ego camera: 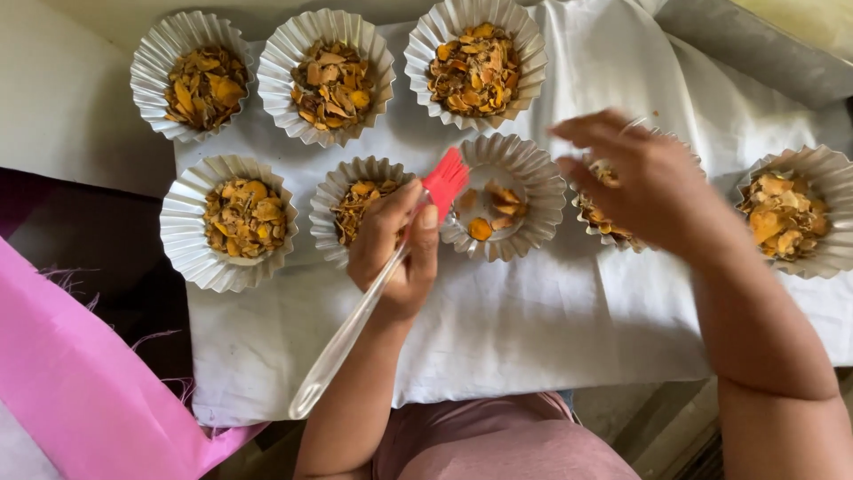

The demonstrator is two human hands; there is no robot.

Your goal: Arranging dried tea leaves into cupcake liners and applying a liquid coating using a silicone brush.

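I see the left hand (395, 253) closed around a clear-handled brush (355, 324), its red bristles (446, 180) over a nearly empty fluted foil cup (506, 197), apparently to sweep the few orange pieces. The right hand (635, 182) hovers loosely spread, empty, above a filled cup (597, 218). 5 more filled cups sit on white cloth (515, 329).

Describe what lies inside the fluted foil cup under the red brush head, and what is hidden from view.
The foil cup holds only a few orange-yellow dried pieces on its bare shiny base. The red brush head, held by the left hand, covers the cup's left edge, so anything beneath it is hidden.
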